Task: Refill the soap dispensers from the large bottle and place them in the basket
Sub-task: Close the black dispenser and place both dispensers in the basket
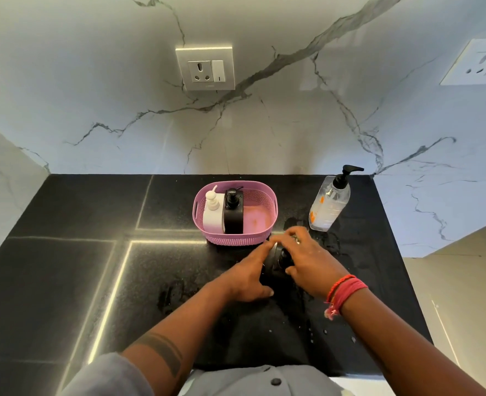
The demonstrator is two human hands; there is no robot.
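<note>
Both hands grip a black soap dispenser standing on the black desk: the left hand wraps its side, and the right hand closes over its pump top. Just behind them sits the pink basket, holding a white dispenser and a second black dispenser side by side. The large clear pump bottle stands to the basket's right, near the marble wall.
</note>
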